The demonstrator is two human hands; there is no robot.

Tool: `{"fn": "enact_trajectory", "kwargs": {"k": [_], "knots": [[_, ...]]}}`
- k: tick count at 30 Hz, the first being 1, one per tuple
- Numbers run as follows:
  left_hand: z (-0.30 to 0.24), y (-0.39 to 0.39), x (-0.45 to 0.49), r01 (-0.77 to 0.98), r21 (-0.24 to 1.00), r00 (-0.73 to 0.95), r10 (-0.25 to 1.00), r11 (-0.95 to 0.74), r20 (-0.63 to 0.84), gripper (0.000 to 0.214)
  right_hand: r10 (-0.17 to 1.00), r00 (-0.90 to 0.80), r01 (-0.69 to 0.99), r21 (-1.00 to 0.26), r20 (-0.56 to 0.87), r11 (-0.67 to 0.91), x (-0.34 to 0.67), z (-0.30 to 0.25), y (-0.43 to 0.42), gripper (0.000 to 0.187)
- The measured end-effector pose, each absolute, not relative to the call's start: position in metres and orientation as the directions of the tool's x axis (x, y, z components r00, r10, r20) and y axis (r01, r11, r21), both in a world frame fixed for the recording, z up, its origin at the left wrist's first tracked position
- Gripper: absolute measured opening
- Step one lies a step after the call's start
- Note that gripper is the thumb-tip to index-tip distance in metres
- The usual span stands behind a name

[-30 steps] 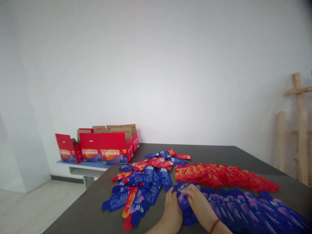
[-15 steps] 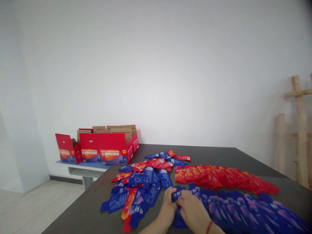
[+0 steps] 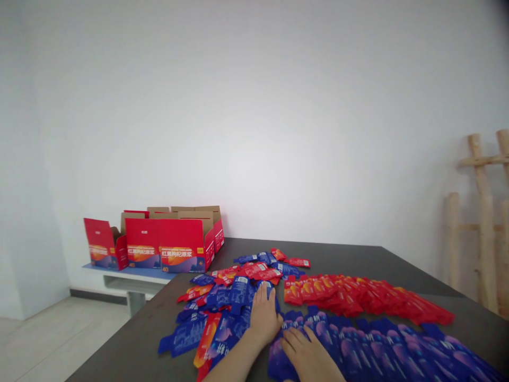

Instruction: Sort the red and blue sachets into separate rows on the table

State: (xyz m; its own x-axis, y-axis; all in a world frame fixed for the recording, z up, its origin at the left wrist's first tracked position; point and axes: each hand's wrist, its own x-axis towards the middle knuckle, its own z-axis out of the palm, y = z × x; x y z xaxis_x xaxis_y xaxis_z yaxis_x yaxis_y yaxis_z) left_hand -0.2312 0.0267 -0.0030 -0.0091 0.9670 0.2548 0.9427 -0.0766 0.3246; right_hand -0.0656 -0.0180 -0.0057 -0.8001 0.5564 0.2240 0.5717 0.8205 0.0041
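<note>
My left hand [image 3: 264, 314] lies flat, fingers stretched out, on a loose heap of blue and red sachets [image 3: 222, 302] on the dark table [image 3: 350, 257]. My right hand [image 3: 308, 353] rests open, fingers forward, on the left end of a row of overlapping blue sachets [image 3: 382, 345] along the near edge. Behind that runs a row of overlapping red sachets [image 3: 366, 300]. Neither hand holds anything that I can see.
Open red cardboard boxes [image 3: 175, 244] stand on a low white bench [image 3: 131, 276] to the left of the table. A wooden frame [image 3: 481, 223] leans by the wall at the right. White wall behind, pale floor at lower left.
Both hands were pinching a blue sachet at the row's left end. Now the left hand has reached forward onto the loose heap and the right lies flat on the blue row.
</note>
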Motion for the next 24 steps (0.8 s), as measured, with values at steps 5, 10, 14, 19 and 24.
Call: {"fn": "enact_trajectory", "kwargs": {"k": [5, 10, 14, 19, 24], "knots": [[-0.001, 0.042, -0.234, 0.985, 0.144, 0.068, 0.98, -0.096, 0.184, 0.074, 0.639, -0.747, 0.654, 0.037, 0.183, 0.755, -0.063, -0.018, -0.015, 0.046], [-0.005, 0.026, -0.223, 0.982, 0.063, 0.161, 0.966, -0.177, 0.201, 0.068, 0.618, -0.759, 0.646, 0.112, 0.204, 0.755, -0.05, -0.031, -0.006, 0.044], [0.006, 0.022, -0.214, 0.994, 0.092, 0.041, 0.993, -0.051, 0.11, 0.073, 0.546, -0.766, 0.622, 0.179, 0.339, 0.762, -0.049, -0.036, -0.005, 0.047], [0.018, 0.039, -0.21, 0.981, 0.183, -0.079, 0.994, 0.065, 0.073, 0.062, 0.527, -0.783, 0.594, 0.145, 0.331, 0.791, -0.057, -0.023, -0.012, 0.062], [0.014, 0.063, -0.212, 0.908, 0.374, -0.221, 0.974, 0.188, 0.048, 0.099, 0.531, -0.809, 0.564, 0.081, 0.251, 0.822, -0.065, -0.025, -0.014, 0.059]]}}
